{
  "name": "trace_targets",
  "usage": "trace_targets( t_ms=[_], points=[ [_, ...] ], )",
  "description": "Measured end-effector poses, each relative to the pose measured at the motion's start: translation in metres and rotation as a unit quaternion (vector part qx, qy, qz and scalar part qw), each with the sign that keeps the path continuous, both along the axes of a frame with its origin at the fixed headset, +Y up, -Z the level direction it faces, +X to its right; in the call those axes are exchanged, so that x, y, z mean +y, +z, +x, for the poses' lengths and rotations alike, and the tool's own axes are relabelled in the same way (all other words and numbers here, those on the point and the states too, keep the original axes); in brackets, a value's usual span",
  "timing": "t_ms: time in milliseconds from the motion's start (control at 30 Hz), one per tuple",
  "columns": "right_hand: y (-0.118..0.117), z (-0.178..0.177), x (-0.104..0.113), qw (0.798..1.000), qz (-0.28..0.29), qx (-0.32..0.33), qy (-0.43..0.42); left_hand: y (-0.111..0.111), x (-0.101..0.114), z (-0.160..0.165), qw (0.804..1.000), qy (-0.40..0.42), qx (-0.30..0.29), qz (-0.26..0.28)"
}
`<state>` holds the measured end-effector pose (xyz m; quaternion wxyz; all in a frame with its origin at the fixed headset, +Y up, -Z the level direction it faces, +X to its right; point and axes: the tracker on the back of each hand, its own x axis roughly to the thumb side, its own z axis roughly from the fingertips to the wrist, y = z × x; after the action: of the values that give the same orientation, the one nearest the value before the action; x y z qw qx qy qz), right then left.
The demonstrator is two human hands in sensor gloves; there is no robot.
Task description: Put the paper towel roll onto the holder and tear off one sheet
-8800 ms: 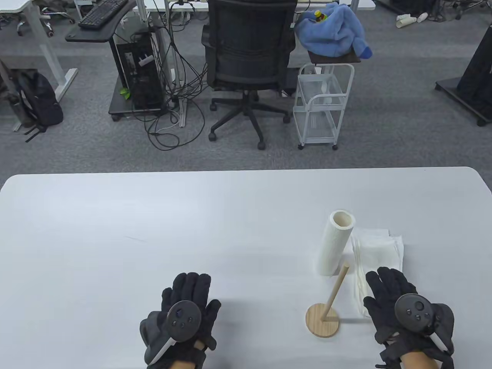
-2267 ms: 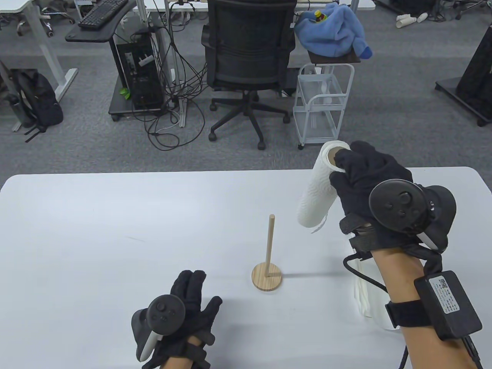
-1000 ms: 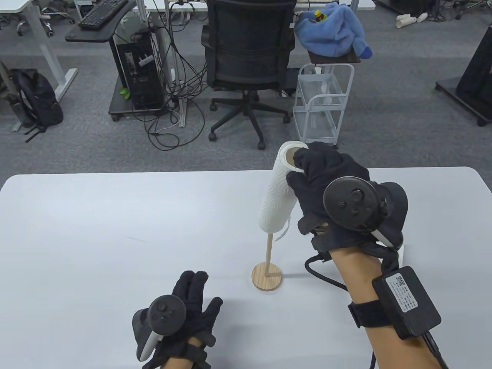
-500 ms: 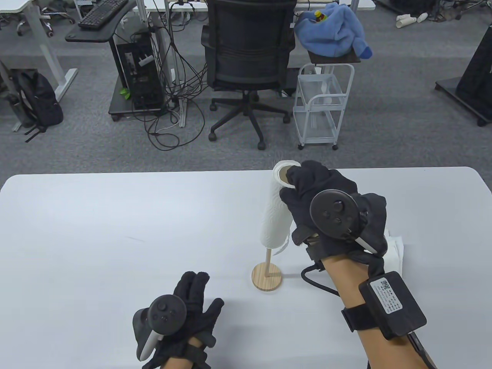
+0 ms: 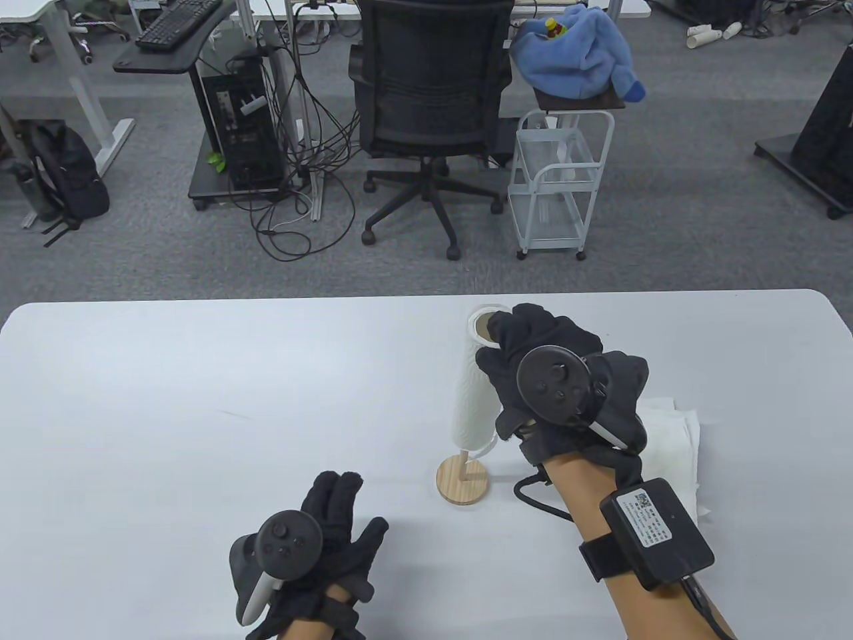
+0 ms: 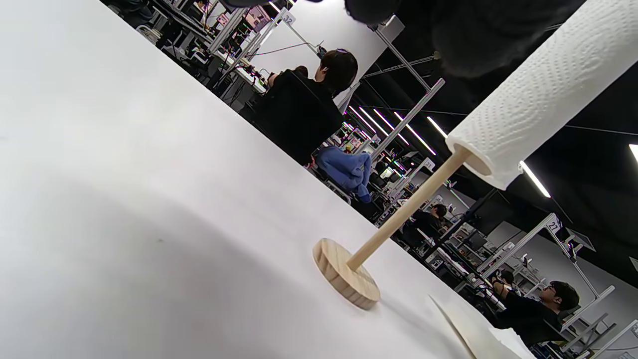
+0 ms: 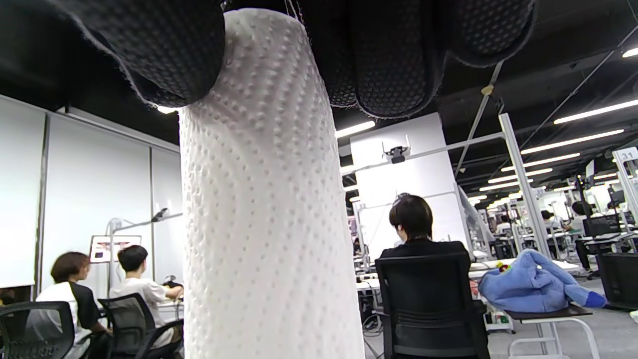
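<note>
The white paper towel roll (image 5: 470, 393) stands upright, threaded over the wooden rod of the holder (image 5: 462, 481), its lower end still a short way above the round base. My right hand (image 5: 526, 360) grips the roll near its top, fingers wrapped round it. The right wrist view shows the embossed roll (image 7: 266, 209) under my gloved fingers (image 7: 389, 55). In the left wrist view the roll (image 6: 538, 94) sits on the bare rod of the holder (image 6: 398, 224). My left hand (image 5: 333, 520) lies flat on the table, holding nothing.
A stack of loose white paper towels (image 5: 673, 447) lies on the table right of the holder. The white table (image 5: 166, 413) spreads to the left. Beyond its far edge stand an office chair (image 5: 433, 87) and a white wire cart (image 5: 560, 180).
My right hand carried the roll left over the rod and has lowered it down along the rod. The left hand has stayed still.
</note>
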<state>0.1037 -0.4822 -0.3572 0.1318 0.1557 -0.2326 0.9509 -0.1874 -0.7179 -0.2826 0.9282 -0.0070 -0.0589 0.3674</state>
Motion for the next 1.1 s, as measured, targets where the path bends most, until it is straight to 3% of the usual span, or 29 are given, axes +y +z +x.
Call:
trace_targets(
  t_ms=[767, 1100],
  points=[
    [-0.005, -0.012, -0.06, 0.998, -0.041, -0.036, 0.043, 0.0, 0.0, -0.001, 1.0, 0.008, -0.001, 0.0],
    [-0.008, -0.019, -0.093, 0.991, -0.094, -0.092, 0.026, 0.001, 0.0, -0.002, 1.0, 0.012, 0.001, 0.0]
  ],
)
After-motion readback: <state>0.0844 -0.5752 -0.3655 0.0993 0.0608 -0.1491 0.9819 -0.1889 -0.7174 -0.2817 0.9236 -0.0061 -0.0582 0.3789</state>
